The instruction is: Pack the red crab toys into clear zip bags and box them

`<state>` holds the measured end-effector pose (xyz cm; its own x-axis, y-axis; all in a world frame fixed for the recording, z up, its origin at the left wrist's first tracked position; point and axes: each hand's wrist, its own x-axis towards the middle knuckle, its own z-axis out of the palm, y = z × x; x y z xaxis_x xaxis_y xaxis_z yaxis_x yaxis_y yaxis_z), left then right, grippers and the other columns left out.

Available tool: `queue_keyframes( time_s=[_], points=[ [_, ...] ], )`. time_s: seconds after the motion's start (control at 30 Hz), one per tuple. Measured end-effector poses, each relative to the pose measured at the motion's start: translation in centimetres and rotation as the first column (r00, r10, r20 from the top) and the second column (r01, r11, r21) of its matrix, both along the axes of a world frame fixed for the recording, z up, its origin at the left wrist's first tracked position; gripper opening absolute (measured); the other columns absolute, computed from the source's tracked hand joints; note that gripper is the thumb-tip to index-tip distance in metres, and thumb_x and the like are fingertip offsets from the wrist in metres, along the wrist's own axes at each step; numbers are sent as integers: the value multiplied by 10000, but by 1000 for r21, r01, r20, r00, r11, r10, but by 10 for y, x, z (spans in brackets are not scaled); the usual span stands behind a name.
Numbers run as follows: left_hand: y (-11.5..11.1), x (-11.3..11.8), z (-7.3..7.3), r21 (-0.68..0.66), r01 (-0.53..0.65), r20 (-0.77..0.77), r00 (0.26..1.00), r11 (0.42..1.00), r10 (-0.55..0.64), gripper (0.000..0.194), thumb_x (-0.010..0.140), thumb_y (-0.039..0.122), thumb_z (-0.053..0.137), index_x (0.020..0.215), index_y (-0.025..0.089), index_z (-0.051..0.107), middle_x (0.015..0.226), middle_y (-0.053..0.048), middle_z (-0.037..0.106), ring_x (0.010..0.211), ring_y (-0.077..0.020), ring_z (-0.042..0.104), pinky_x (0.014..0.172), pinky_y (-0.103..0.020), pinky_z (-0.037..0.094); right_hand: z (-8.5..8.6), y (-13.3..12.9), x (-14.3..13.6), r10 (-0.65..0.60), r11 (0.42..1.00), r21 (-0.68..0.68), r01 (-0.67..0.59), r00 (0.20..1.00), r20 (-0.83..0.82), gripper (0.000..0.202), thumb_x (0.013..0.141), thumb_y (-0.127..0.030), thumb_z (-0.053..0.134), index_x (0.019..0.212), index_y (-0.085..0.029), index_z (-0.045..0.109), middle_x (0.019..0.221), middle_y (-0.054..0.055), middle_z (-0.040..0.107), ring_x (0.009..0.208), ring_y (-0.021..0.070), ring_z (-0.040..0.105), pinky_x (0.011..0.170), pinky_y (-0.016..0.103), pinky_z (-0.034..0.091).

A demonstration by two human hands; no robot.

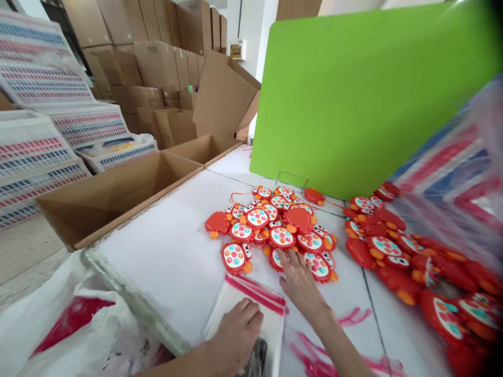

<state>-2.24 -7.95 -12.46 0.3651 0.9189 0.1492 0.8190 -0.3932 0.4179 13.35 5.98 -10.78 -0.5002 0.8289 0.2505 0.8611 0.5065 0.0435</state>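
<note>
A white table (pixel 173 251) carries your work, with one upright green panel (pixel 365 94) standing along its far edge. Past the table's left edge sit two open cardboard boxes (pixel 113 193), the nearer one the larger, and a white plastic bag (pixel 78 324) slumps at the near left corner.

On the table lie two heaps of red toys. The middle heap (pixel 275 225) holds roughly twenty pieces, though they overlap too much for a sure count; the right heap (pixel 412 262) runs along the right edge and spills out of a striped plastic sack (pixel 451 173), its number beyond telling.

At the near edge lies one clear zip bag (pixel 251 309) with a red seal strip.

Your right hand (pixel 301 283) stretches forward from the near edge, palm down, fingers extended and slightly spread, the tips touching the closest toy (pixel 318 264) at the near rim of the middle heap. Your left hand (pixel 236 335) rests palm down on the zip bag, fingers curled loosely together, pinning it flat to the table.
</note>
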Motion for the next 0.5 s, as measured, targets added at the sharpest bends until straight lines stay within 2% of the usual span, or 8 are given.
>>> queue_keyframes(
  time_s=[0.1, 0.2, 0.27, 0.33, 0.4, 0.5],
  points=[
    [7, -1, -26, 168, 54, -62, 997, 984, -45, 173, 785, 126, 597, 921, 155, 496, 934, -27, 551, 847, -176, 472, 794, -285, 419, -5, 17, -6, 9, 1000, 28, -10, 1000, 24, 590, 712, 42, 452, 1263, -153, 534, 1244, 240, 550, 1147, 416, 509, 850, 567, 455],
    [13, -3, -47, 347, 52, -98, 995, 936, -19, 132, 807, 153, 596, 886, 155, 489, 833, -10, 527, 761, -164, 453, 685, -280, 390, -2, 22, -4, 29, 999, 45, -30, 999, 30, 596, 697, 54, 438, 1242, -162, 548, 1229, 216, 569, 1140, 375, 527, 825, 485, 492],
    [15, -4, -54, 380, 35, -101, 995, 924, 4, 107, 823, 184, 590, 853, 164, 489, 792, -5, 508, 732, -162, 444, 638, -286, 364, 6, 18, -1, 50, 999, 21, -50, 999, -3, 598, 686, 25, 451, 1241, -179, 536, 1171, 161, 613, 1083, 313, 573, 798, 404, 513],
    [15, -5, -52, 352, 40, -93, 996, 935, -8, 125, 818, 202, 599, 791, 168, 482, 779, -9, 506, 744, -167, 449, 660, -295, 362, 20, 7, 2, 23, 996, -78, -35, 988, -156, 568, 709, -33, 444, 1256, -179, 497, 1060, 106, 660, 958, 254, 629, 757, 351, 520],
    [15, -5, -43, 286, 63, -74, 996, 956, -43, 148, 797, 198, 613, 757, 165, 475, 815, -19, 529, 785, -177, 465, 755, -325, 379, 37, -8, 2, -103, 965, -261, -8, 907, -408, 491, 748, -126, 455, 1237, -168, 475, 962, 69, 683, 840, 228, 654, 722, 338, 520],
    [14, -7, -22, 123, 93, -22, 996, 988, -91, 125, 788, 189, 605, 828, 165, 489, 917, -36, 564, 857, -198, 485, 880, -379, 374, 57, -30, -1, -361, 850, -521, -82, 629, -688, 360, 758, -317, 546, 1087, -169, 545, 887, 53, 701, 792, 229, 664, 705, 336, 527]
  ],
)
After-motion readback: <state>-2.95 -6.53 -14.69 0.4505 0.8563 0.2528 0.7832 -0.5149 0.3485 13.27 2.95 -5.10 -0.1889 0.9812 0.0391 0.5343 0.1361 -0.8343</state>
